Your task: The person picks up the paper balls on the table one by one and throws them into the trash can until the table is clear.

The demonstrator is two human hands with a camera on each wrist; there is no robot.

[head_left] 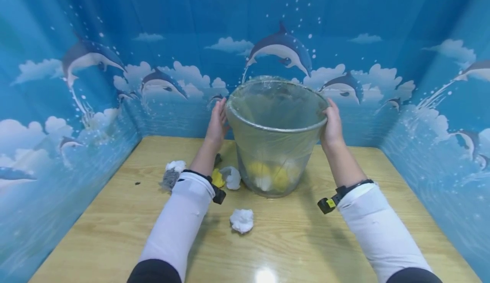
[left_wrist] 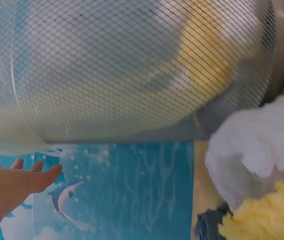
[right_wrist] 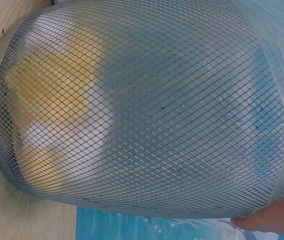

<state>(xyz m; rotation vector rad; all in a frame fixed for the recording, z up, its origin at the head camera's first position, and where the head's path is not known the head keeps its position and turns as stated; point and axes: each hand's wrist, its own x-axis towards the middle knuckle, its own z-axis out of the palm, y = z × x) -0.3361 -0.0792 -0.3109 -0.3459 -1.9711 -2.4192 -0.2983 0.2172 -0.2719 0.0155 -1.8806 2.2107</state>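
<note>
A wire-mesh wastebasket (head_left: 273, 147), lined with a thin clear plastic bag (left_wrist: 2, 115), stands on the table between both hands. Yellow and white crumpled wads (right_wrist: 57, 90) lie in its bottom and show through the mesh. My right hand (head_left: 332, 125) grips the rim on the right side, the thumb over the edge. On the left, my left hand (head_left: 217, 123) is beside the rim with its fingers straight. In the left wrist view those fingers (left_wrist: 44, 177) extend next to the bag's folded-over edge.
Left of the basket lie a translucent white wad (head_left: 231, 178), a yellow wad (head_left: 217, 178) and a dark wad (left_wrist: 211, 223). Farther left are a grey wad (head_left: 169, 180) and a white one (head_left: 176, 166). A white wad (head_left: 242, 221) lies in front. A dolphin-printed curtain (head_left: 214, 27) surrounds the table.
</note>
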